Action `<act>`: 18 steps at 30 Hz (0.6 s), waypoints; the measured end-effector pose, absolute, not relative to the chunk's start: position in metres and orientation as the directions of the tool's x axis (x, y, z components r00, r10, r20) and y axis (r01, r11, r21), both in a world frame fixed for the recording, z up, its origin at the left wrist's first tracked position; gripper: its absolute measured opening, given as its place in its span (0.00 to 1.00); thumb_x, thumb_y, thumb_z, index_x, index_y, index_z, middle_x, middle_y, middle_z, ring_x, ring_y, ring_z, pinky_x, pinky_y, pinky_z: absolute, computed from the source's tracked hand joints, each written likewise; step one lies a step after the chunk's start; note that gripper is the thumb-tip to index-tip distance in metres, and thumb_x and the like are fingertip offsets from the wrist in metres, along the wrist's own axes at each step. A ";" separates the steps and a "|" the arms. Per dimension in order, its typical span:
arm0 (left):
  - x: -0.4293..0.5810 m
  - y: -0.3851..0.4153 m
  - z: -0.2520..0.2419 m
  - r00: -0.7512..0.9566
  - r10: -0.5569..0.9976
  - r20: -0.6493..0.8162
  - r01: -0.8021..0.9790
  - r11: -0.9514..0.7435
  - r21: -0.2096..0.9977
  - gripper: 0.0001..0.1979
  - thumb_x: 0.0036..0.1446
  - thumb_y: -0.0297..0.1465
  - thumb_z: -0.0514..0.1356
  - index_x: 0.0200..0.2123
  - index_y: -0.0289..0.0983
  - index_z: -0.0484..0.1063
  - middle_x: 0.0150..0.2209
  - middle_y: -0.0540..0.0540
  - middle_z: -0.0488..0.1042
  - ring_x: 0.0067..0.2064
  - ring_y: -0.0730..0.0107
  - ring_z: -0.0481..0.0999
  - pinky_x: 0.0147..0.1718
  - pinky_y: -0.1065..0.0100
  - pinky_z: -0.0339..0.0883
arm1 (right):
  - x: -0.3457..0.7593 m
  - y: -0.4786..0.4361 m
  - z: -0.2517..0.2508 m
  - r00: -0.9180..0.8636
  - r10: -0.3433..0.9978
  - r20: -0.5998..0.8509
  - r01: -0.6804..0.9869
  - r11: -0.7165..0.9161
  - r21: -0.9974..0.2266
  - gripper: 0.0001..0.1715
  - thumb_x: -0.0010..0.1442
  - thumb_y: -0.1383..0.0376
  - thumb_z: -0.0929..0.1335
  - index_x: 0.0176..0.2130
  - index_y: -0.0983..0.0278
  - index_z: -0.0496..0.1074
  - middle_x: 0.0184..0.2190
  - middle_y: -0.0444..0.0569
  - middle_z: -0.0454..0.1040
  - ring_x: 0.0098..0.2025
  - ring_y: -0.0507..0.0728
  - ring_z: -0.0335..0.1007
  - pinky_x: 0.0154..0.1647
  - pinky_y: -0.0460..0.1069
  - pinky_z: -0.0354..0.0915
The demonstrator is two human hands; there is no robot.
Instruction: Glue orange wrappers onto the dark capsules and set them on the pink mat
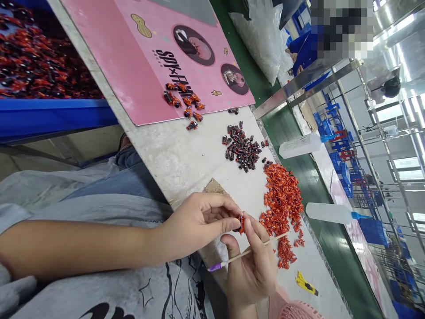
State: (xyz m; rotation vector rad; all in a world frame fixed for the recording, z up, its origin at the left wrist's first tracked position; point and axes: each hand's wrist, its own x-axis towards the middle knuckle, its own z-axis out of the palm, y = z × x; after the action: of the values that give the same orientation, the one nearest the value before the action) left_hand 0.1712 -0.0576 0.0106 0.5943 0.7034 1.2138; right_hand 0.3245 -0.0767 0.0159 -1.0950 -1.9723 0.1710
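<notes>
Pinching the small red-and-black piece (241, 224) firmly between thumb and fingertips of the left hand (199, 223), with the right hand (254, 270) closed narrowly on a thin wooden stick (277, 239) just below it, gives steady control just beside the loose orange-red pile (283, 206).

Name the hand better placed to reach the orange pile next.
Right, probably: the right hand is nearest the orange pile, though holding a thin stick; the left hand pinches a small piece.
</notes>
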 end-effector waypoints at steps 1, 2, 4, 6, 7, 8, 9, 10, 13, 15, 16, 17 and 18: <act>0.171 -0.057 0.011 0.201 0.963 -0.181 -0.633 0.269 0.726 0.07 0.47 0.29 0.70 0.31 0.35 0.78 0.29 0.47 0.81 0.32 0.66 0.81 0.35 0.69 0.77 | 0.323 -0.077 0.016 -0.233 0.747 0.623 0.647 0.597 -0.474 0.31 0.57 0.73 0.74 0.57 0.53 0.73 0.42 0.51 0.81 0.41 0.61 0.81 0.35 0.55 0.81; 0.171 -0.057 0.011 0.210 0.958 -0.197 -0.639 0.287 0.714 0.07 0.46 0.29 0.70 0.30 0.35 0.78 0.29 0.47 0.81 0.31 0.67 0.81 0.34 0.69 0.77 | 0.322 -0.077 0.015 -0.208 0.744 0.635 0.658 0.587 -0.472 0.31 0.57 0.74 0.74 0.57 0.52 0.74 0.41 0.51 0.80 0.40 0.60 0.81 0.33 0.54 0.80; 0.171 -0.056 0.011 0.230 0.947 -0.223 -0.639 0.320 0.700 0.08 0.45 0.29 0.70 0.30 0.35 0.78 0.28 0.47 0.81 0.31 0.67 0.81 0.34 0.70 0.77 | 0.320 -0.078 0.014 -0.185 0.740 0.647 0.668 0.578 -0.470 0.31 0.58 0.75 0.73 0.56 0.51 0.74 0.39 0.50 0.79 0.39 0.59 0.80 0.32 0.53 0.79; 0.171 -0.056 0.011 0.248 0.941 -0.230 -0.624 0.337 0.705 0.07 0.45 0.29 0.70 0.30 0.35 0.78 0.29 0.47 0.81 0.32 0.67 0.81 0.35 0.69 0.77 | 0.321 -0.079 0.013 -0.201 0.739 0.643 0.660 0.587 -0.468 0.30 0.58 0.74 0.73 0.56 0.52 0.74 0.39 0.50 0.79 0.38 0.59 0.80 0.31 0.53 0.79; 0.170 -0.056 0.010 0.257 0.939 -0.226 -0.615 0.340 0.712 0.07 0.45 0.29 0.70 0.30 0.35 0.78 0.29 0.46 0.81 0.32 0.67 0.81 0.36 0.69 0.77 | 0.321 -0.079 0.013 -0.212 0.738 0.641 0.656 0.594 -0.466 0.29 0.58 0.73 0.73 0.56 0.53 0.74 0.38 0.51 0.79 0.37 0.60 0.80 0.30 0.54 0.78; 0.170 -0.056 0.010 0.264 0.939 -0.221 -0.607 0.340 0.718 0.07 0.45 0.29 0.70 0.30 0.35 0.78 0.29 0.46 0.82 0.33 0.66 0.81 0.37 0.68 0.77 | 0.322 -0.079 0.013 -0.220 0.736 0.640 0.651 0.599 -0.466 0.28 0.58 0.72 0.73 0.56 0.53 0.74 0.38 0.50 0.79 0.37 0.60 0.80 0.29 0.54 0.78; 0.169 -0.056 0.009 0.266 0.939 -0.218 -0.602 0.338 0.723 0.07 0.45 0.29 0.70 0.31 0.35 0.79 0.30 0.46 0.82 0.33 0.66 0.81 0.37 0.68 0.76 | 0.322 -0.078 0.013 -0.222 0.736 0.640 0.648 0.602 -0.467 0.27 0.58 0.72 0.73 0.56 0.54 0.75 0.37 0.50 0.79 0.36 0.60 0.80 0.29 0.54 0.78; 0.169 -0.056 0.008 0.260 0.942 -0.212 -0.601 0.330 0.728 0.08 0.45 0.29 0.70 0.31 0.35 0.79 0.30 0.46 0.82 0.34 0.66 0.81 0.38 0.68 0.76 | 0.321 -0.078 0.013 -0.220 0.735 0.641 0.645 0.603 -0.470 0.27 0.58 0.73 0.73 0.55 0.54 0.75 0.37 0.50 0.79 0.36 0.60 0.80 0.29 0.53 0.77; 0.168 -0.055 0.006 0.227 0.961 -0.157 -0.596 0.264 0.759 0.07 0.47 0.27 0.68 0.33 0.35 0.78 0.31 0.46 0.81 0.34 0.67 0.80 0.37 0.69 0.76 | 0.318 -0.078 0.012 -0.197 0.732 0.653 0.635 0.603 -0.484 0.25 0.57 0.75 0.73 0.52 0.55 0.76 0.36 0.49 0.79 0.35 0.59 0.79 0.28 0.53 0.76; 0.166 -0.054 0.005 0.207 0.976 -0.066 -0.554 0.173 0.814 0.03 0.49 0.25 0.65 0.30 0.35 0.77 0.29 0.47 0.79 0.32 0.69 0.78 0.34 0.71 0.74 | 0.313 -0.078 0.012 -0.181 0.734 0.654 0.622 0.601 -0.502 0.24 0.57 0.76 0.72 0.50 0.56 0.76 0.34 0.49 0.78 0.35 0.58 0.78 0.29 0.53 0.76; 0.166 -0.053 0.004 0.195 0.981 -0.007 -0.519 0.109 0.848 0.02 0.50 0.24 0.63 0.28 0.36 0.77 0.28 0.48 0.78 0.31 0.70 0.77 0.32 0.72 0.72 | 0.311 -0.079 0.012 -0.179 0.736 0.653 0.617 0.601 -0.508 0.23 0.57 0.77 0.71 0.49 0.57 0.76 0.33 0.48 0.77 0.34 0.57 0.77 0.30 0.52 0.76; 0.166 -0.052 0.004 0.179 0.982 0.055 -0.479 0.038 0.877 0.04 0.50 0.23 0.62 0.27 0.36 0.76 0.27 0.48 0.77 0.30 0.71 0.76 0.31 0.73 0.71 | 0.310 -0.079 0.012 -0.181 0.738 0.651 0.612 0.602 -0.513 0.22 0.58 0.78 0.71 0.48 0.57 0.76 0.33 0.47 0.77 0.34 0.57 0.77 0.30 0.51 0.75; 0.166 -0.052 0.003 0.157 0.980 0.120 -0.440 -0.040 0.897 0.06 0.50 0.21 0.60 0.26 0.36 0.75 0.26 0.49 0.76 0.29 0.72 0.75 0.30 0.74 0.70 | 0.308 -0.079 0.012 -0.187 0.737 0.650 0.607 0.607 -0.513 0.22 0.58 0.79 0.70 0.47 0.58 0.75 0.32 0.47 0.76 0.33 0.56 0.76 0.29 0.51 0.74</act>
State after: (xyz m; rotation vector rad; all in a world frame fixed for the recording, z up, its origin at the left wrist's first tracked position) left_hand 0.1657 -0.0517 0.0031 1.0089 0.7067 1.3145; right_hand 0.3084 -0.0787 0.0120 -1.0756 -1.8858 0.1721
